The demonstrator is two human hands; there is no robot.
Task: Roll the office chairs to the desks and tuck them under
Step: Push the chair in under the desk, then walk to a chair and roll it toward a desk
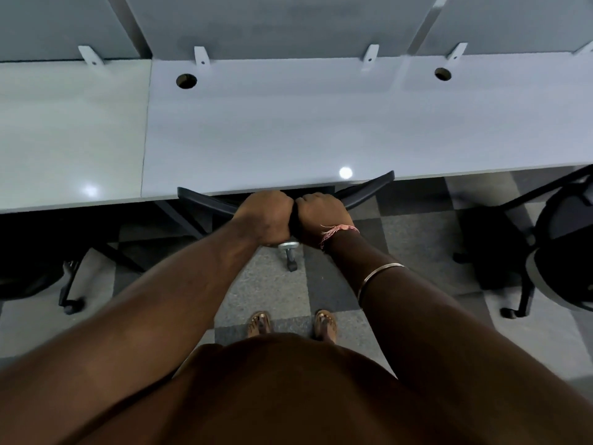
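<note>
1. Head view: left hand point(268, 216) and right hand point(321, 216) sit side by side, fingers clamped on the chair point(205, 200) back's top edge, which is at the tabletop point(272, 123) edge, seat hidden underneath.
2. Pushing harder could pinch knuckles against the tabletop edge.
3. Pale tabletop with cable holes; checkered carpet point(266, 284); another chair point(561, 245) at right.

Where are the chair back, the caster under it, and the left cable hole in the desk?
chair back point(365, 191): head view, right wing of top edge.
caster point(291, 264): head view, wheel below hands.
cable hole point(186, 80): head view, its dark centre.
</note>
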